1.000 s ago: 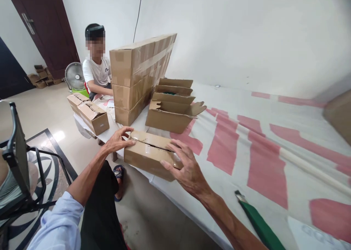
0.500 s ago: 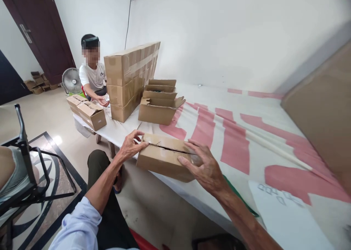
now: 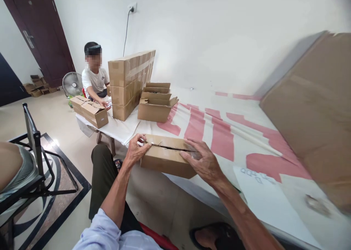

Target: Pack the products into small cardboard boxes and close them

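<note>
- Brown oblong cardboard box (image 3: pixel 166 157): long axis running left to right.
- Left hand (image 3: pixel 135 150): fingers clamped on left end.
- Right hand (image 3: pixel 206 162): fingers clamped on right end.

No text, number or brand is legible. The flat white sheet (image 3: pixel 274 202) at the table's near right bears outlined block marks (image 3: pixel 256 175) near its far edge; their content cannot be read. The white cloth (image 3: pixel 246 138) covering the table carries large pinkish-red printed shapes (image 3: pixel 222 138), not decipherable as characters. The brown cardboard carton (image 3: pixel 91 112) at the far left shows a small pale label (image 3: pixel 103 119) on its end face. The co-worker's white short-sleeved T-shirt (image 3: pixel 92 83) displays a small dark chest emblem (image 3: pixel 102 79), too small to identify.
</note>
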{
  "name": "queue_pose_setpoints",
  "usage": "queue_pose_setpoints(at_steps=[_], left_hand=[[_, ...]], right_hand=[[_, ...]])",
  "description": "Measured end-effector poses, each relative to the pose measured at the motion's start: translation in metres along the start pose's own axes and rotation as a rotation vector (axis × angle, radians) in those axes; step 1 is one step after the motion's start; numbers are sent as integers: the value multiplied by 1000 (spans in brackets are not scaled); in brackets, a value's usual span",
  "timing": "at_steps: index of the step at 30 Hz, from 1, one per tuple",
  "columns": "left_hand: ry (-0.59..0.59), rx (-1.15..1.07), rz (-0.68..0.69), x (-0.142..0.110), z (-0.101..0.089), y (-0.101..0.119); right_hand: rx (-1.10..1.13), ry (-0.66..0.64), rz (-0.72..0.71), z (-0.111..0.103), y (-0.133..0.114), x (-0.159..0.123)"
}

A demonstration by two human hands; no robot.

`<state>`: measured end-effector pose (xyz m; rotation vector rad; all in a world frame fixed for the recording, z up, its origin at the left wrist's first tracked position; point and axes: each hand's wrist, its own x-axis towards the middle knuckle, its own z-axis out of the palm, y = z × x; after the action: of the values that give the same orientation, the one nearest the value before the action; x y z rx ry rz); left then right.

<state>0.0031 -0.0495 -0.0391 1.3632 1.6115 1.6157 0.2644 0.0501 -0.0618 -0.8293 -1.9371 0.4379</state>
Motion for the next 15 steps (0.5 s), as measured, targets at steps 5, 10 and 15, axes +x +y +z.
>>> queue_pose_setpoints(at_steps=[5, 10, 15], left_hand=[[17, -40, 2, -14, 1, -2], [33, -70, 1, -24, -1, -3], [46, -84, -14, -29, -2, -5]], right_hand=[[8, 3, -5, -2, -5, -8], [7, -3, -27, -1, -9, -11], [-1, 0, -29, 1, -10, -14]])
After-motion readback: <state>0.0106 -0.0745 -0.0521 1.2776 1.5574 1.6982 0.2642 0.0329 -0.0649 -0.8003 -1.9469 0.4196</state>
